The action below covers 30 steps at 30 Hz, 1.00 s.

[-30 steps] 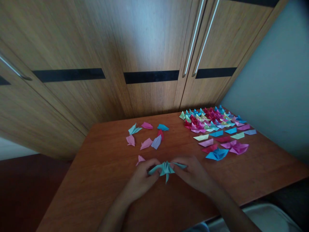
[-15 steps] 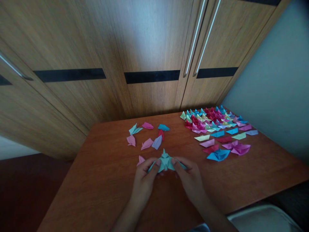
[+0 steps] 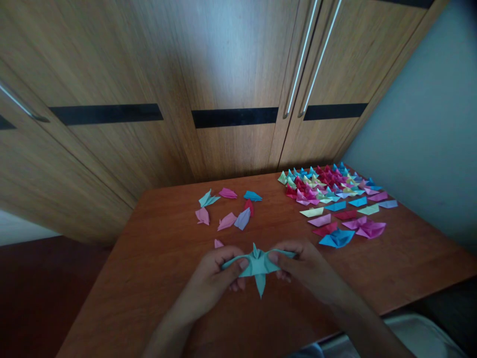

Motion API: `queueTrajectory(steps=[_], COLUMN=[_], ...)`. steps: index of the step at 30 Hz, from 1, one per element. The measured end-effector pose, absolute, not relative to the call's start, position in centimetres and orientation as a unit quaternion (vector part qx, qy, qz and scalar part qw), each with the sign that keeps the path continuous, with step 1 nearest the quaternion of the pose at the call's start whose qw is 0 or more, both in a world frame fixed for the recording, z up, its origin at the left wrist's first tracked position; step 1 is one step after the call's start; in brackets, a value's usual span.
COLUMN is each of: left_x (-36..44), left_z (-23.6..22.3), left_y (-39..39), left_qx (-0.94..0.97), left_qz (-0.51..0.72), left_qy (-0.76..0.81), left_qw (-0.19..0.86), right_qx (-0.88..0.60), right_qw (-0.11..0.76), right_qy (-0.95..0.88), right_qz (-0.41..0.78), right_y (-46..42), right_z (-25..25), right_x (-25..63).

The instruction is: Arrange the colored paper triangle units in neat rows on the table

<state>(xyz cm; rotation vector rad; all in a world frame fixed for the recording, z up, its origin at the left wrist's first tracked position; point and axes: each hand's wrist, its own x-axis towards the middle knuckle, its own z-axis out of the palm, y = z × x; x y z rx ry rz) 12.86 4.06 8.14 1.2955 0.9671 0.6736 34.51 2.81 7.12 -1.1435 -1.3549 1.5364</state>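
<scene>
A teal origami crane (image 3: 258,266) is stretched between my two hands above the near part of the table. My left hand (image 3: 219,273) pinches its left wing between thumb and fingers. On the other side, my right hand (image 3: 303,268) grips the right wing the same way. One point of the paper sticks up at the far side and a longer one points down toward me. Just beyond my left fingers lies a pink folded paper (image 3: 218,243), partly covered by that hand.
Several folded papers, such as a lilac one (image 3: 242,219) and a blue one (image 3: 253,196), lie on the brown table (image 3: 167,278). Rows of paper boats (image 3: 324,184) fill the back right, with a blue boat (image 3: 337,238) nearest. A wooden cabinet (image 3: 231,149) stands behind.
My hands have moved apart and slightly toward me, spreading the crane's wings wider. Its body looks flatter, and a long point now shows at the near side.
</scene>
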Motion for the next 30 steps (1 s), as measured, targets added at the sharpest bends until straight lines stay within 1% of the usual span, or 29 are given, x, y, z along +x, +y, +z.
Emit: queueTrajectory(steps=[4,7,9,12,15,19,21,26,30], left_x=[12.4,12.5,12.5,12.8,13.4,14.4,14.9,15.5,15.8], left_z=[9.0,9.3,9.2,8.3,6.9,5.2,4.8,5.0,5.3], left_y=[4.7,4.8,4.7,4.0,3.1,2.0,1.7,1.5,1.5], left_qx=[0.59,0.593,0.586,0.557,0.501,0.368,0.304,0.218,0.201], left_qz=[0.243,0.238,0.258,0.311,0.368,0.424,0.445,0.508,0.532], left_qy=[0.397,0.393,0.398,0.403,0.386,0.34,0.31,0.22,0.157], left_qw=[0.66,0.661,0.657,0.656,0.681,0.754,0.783,0.804,0.807], right_qx=[-0.434,-0.43,-0.433,-0.427,-0.388,-0.3,-0.251,-0.168,-0.121], right_qw=[0.318,0.3,0.315,0.361,0.406,0.436,0.453,0.5,0.502], right_qy=[-0.557,-0.555,-0.539,-0.504,-0.441,-0.311,-0.263,-0.205,-0.199], right_qz=[0.633,0.645,0.65,0.658,0.7,0.789,0.814,0.824,0.833], right_y=[3.5,3.8,3.8,3.4,2.9,2.3,2.2,1.8,1.7], right_z=[8.4,8.6,8.3,7.6,6.7,5.1,4.4,4.2,5.1], right_x=[35.3,35.6,35.5,35.2,34.5,33.1,32.4,31.2,30.7])
